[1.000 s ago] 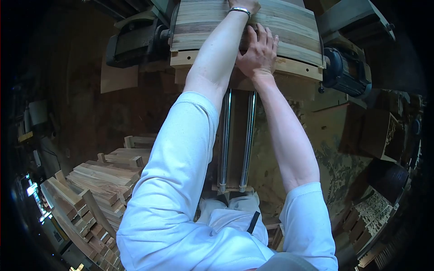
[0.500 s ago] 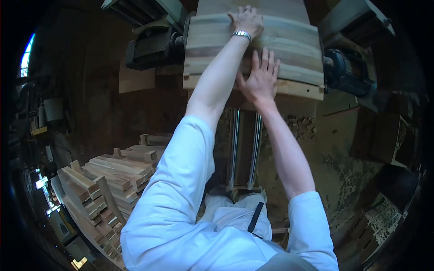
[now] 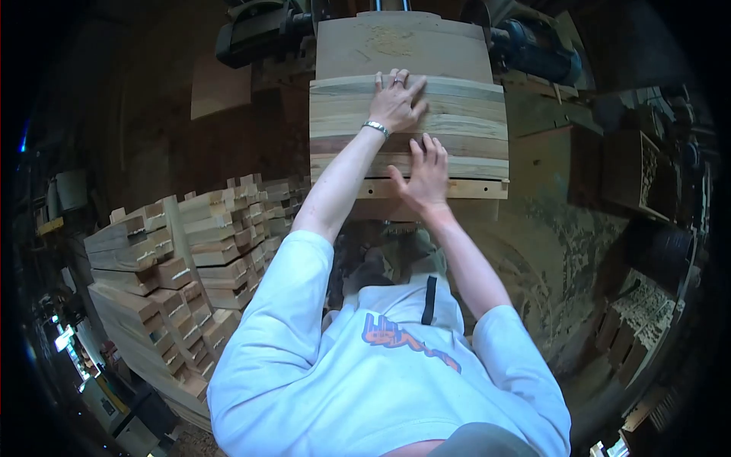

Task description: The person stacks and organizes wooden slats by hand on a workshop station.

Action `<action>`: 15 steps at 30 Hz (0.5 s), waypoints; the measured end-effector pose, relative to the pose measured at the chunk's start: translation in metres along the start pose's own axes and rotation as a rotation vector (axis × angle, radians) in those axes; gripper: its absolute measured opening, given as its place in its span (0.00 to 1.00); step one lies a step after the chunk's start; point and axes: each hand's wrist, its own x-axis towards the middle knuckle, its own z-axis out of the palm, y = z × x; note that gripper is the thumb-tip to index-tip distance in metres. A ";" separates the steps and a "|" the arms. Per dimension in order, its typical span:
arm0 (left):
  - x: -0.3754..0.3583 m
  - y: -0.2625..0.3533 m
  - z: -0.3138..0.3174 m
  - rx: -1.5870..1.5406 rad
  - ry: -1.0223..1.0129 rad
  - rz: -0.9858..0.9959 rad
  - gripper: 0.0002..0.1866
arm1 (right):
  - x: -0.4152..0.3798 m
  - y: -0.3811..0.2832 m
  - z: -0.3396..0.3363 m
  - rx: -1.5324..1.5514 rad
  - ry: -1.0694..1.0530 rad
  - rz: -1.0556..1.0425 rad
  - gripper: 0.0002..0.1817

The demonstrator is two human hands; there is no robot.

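Observation:
Several wooden boards (image 3: pixel 464 122) lie side by side across a sliding table (image 3: pixel 449 52). Near the far edge of the boards rests my left hand (image 3: pixel 396 105), fingers spread, with a metal watch band on its wrist. Lower and to the right, my right hand (image 3: pixel 426 179) lies on the nearest boards with its thumb held apart from the fingers. Along the near side runs a pale wooden rail (image 3: pixel 472 189) with dark holes, and a narrow dark gap shows between it and the boards.
Stacked wooden pieces with cut ends (image 3: pixel 221 244) stand at the left. Dark motors sit at the back left (image 3: pixel 259 38) and back right (image 3: pixel 537 52). Sawdust (image 3: pixel 388 39) lies on the table's far part. An open box (image 3: pixel 647 171) stands at the right.
The table with the boards has moved nearer, out from between the motors. Both hands have come back with it, still spread on the wood. More of the table's far surface shows.

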 end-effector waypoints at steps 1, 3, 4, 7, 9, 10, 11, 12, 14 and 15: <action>-0.008 -0.001 -0.010 -0.003 -0.001 0.012 0.32 | 0.006 0.012 -0.026 0.019 -0.138 0.071 0.45; -0.042 0.008 -0.030 -0.006 -0.087 0.183 0.37 | 0.005 0.065 -0.048 -0.049 -0.109 0.272 0.45; -0.055 0.016 -0.034 -0.014 -0.089 0.172 0.37 | 0.008 0.098 -0.048 -0.130 0.076 0.402 0.46; -0.075 0.026 -0.037 -0.025 -0.209 0.156 0.40 | 0.030 0.127 -0.066 0.109 -0.160 0.739 0.48; -0.088 0.032 -0.040 -0.049 -0.226 0.126 0.44 | 0.037 0.124 -0.070 0.246 -0.096 0.814 0.48; -0.080 0.029 -0.042 -0.053 -0.205 0.122 0.48 | 0.043 0.128 -0.069 0.254 -0.098 0.793 0.48; -0.076 0.024 -0.046 -0.038 -0.196 0.108 0.48 | 0.044 0.131 -0.068 0.316 -0.072 0.734 0.47; -0.077 0.026 -0.059 -0.012 -0.252 0.162 0.54 | 0.038 0.134 -0.070 0.371 -0.060 0.676 0.45; -0.067 0.029 -0.078 0.029 -0.310 0.192 0.61 | 0.025 0.109 -0.078 0.150 0.146 0.294 0.40; -0.060 0.031 -0.084 0.044 -0.459 0.192 0.66 | 0.010 0.094 -0.080 0.190 0.079 0.072 0.39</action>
